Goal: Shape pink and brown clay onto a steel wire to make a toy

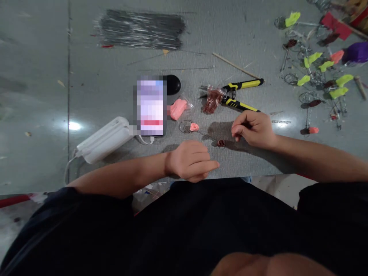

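My left hand [193,160] rests low over the table's front edge, its fingers curled and the index finger pointing right; whatever it holds, if anything, is hidden. To its right, my right hand [253,128] is closed in a pinch, and anything at its fingertips is too small to make out. Between the hands lies a small dark red clay rose [220,143] on a twisted wire. A pink clay piece [194,127] sits beside a wire loop [184,126] above my left hand. Pliers with yellow-black handles [243,105] lie just beyond my right hand.
Brown clay in plastic [212,100] lies over the plier jaws, pink clay [178,109] near a phone [150,107]. A white power bank [105,140] is at left, a wire bundle [142,30] at the back. Several wire pieces with yellow-green clay [313,59] spread at right.
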Motion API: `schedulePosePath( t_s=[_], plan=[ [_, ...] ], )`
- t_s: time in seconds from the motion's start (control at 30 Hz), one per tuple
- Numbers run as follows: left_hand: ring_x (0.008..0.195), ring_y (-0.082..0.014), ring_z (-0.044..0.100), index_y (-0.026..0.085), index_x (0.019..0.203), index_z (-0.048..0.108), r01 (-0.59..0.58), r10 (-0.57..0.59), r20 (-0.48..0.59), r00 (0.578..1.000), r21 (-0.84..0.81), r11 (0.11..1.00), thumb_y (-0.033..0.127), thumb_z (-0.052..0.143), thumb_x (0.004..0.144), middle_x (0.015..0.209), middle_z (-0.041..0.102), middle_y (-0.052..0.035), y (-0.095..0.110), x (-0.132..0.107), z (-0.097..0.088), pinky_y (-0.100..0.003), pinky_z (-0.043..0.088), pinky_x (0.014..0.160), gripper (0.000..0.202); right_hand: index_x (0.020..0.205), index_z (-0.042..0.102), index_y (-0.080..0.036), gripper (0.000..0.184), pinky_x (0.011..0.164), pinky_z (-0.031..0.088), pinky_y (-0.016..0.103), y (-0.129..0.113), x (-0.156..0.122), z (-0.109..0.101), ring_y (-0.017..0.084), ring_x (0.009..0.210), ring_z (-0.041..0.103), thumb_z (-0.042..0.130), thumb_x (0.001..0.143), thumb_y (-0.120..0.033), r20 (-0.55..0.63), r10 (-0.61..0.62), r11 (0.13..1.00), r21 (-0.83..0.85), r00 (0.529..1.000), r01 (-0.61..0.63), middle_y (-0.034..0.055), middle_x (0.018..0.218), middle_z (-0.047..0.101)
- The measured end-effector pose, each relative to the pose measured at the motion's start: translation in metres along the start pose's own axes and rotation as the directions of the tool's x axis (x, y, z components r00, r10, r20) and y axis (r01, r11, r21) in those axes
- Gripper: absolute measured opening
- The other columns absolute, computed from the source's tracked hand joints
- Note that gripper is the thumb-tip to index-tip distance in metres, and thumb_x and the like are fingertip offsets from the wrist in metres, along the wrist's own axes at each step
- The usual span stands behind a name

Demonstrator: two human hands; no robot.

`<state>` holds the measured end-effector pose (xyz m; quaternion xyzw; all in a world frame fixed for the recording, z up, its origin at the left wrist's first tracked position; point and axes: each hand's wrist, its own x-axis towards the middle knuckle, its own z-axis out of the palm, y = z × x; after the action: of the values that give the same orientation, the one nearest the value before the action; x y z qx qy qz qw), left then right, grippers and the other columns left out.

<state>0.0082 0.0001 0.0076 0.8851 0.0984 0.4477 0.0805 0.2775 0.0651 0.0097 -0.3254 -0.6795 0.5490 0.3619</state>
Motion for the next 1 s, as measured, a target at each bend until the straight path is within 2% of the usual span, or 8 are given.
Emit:
schedulePosePath(
  t_s=[0.17,0.33,0.47,0.57,0.63,0.8,0.93,1.0],
  plan=[
    [0.051,-0.0153,0.056,0.019,0.111,0.067,0.145,-0.145,0.013,0.989,-0.068,0.987,0.014,0.052,0.095,0.066,0.065,0.0030,0.001,-0.001,0.006,-0.032,0.041,0.050,0.023,0.086,0.068,-0.020,0.021,0.043,0.044,0.014,-0.001,0.000,-0.002,0.006,0.045,0.062,0.077,0.105,-0.023,0.145,-0.129,0.991,-0.018,0.981,0.133,-0.0062,0.060,0.067],
    [0.050,-0.0114,0.054,0.021,0.106,0.066,0.331,-0.336,-0.018,0.942,-0.127,0.935,0.008,0.055,0.093,0.062,0.060,0.0070,0.002,0.005,0.007,-0.028,0.043,0.053,0.022,0.082,0.076,-0.020,0.029,0.047,0.043,0.019,0.005,0.000,-0.003,0.006,0.050,0.061,0.089,0.100,-0.040,0.045,-0.214,0.965,-0.147,0.976,0.218,-0.0041,0.067,0.073],
    [0.053,-0.0073,0.058,0.019,0.106,0.071,0.523,-0.540,-0.023,0.841,-0.217,0.824,0.010,0.063,0.098,0.072,0.072,0.0037,0.010,0.011,0.008,-0.021,0.048,0.055,0.014,0.094,0.079,-0.022,0.038,0.059,0.053,0.023,0.004,0.001,0.002,0.009,0.061,0.068,0.085,0.099,-0.059,0.009,-0.337,0.930,-0.151,0.941,0.335,-0.0021,0.075,0.077],
    [0.053,-0.0060,0.057,0.017,0.114,0.076,0.642,-0.673,0.030,0.739,-0.334,0.690,0.015,0.068,0.102,0.075,0.073,0.0032,0.018,0.014,0.012,-0.017,0.045,0.051,0.015,0.111,0.077,-0.025,0.036,0.065,0.057,0.026,-0.002,-0.003,0.011,0.012,0.069,0.069,0.084,0.100,-0.058,0.070,-0.445,0.878,-0.162,0.893,0.450,-0.0016,0.081,0.076],
    [0.051,-0.0057,0.053,0.016,0.119,0.078,0.673,-0.705,0.096,0.703,-0.410,0.615,0.019,0.069,0.104,0.069,0.067,0.0052,0.023,0.016,0.014,-0.016,0.043,0.049,0.018,0.118,0.074,-0.026,0.038,0.069,0.059,0.028,-0.007,-0.007,0.017,0.015,0.076,0.069,0.084,0.099,-0.057,0.118,-0.495,0.834,-0.214,0.861,0.508,0.0004,0.088,0.075],
    [0.054,-0.0078,0.062,0.016,0.121,0.083,0.653,-0.666,0.154,0.730,-0.446,0.612,0.026,0.070,0.108,0.077,0.079,-0.0018,0.029,0.016,0.016,-0.017,0.048,0.052,0.021,0.119,0.070,-0.026,0.035,0.073,0.060,0.029,-0.013,-0.015,0.027,0.015,0.084,0.070,0.078,0.105,-0.057,0.203,-0.511,0.800,-0.245,0.836,0.548,0.0017,0.095,0.074],
    [0.082,-0.0153,0.084,0.019,0.116,0.087,0.656,-0.675,0.127,0.727,-0.419,0.628,0.021,0.068,0.108,0.103,0.090,-0.0085,0.028,0.016,0.016,-0.020,0.063,0.070,0.021,0.116,0.069,-0.025,0.038,0.069,0.056,0.027,-0.009,-0.014,0.029,0.014,0.082,0.068,0.079,0.103,-0.060,0.198,-0.529,0.787,-0.249,0.825,0.565,0.0013,0.094,0.074],
    [0.088,-0.0169,0.087,0.020,0.111,0.088,0.673,-0.690,0.126,0.713,-0.401,0.622,0.021,0.068,0.108,0.104,0.091,-0.0076,0.026,0.016,0.016,-0.021,0.066,0.075,0.020,0.116,0.068,-0.025,0.046,0.068,0.055,0.026,-0.005,-0.012,0.029,0.013,0.079,0.067,0.081,0.099,-0.065,0.189,-0.529,0.786,-0.260,0.828,0.561,0.0006,0.093,0.073]
  ],
)
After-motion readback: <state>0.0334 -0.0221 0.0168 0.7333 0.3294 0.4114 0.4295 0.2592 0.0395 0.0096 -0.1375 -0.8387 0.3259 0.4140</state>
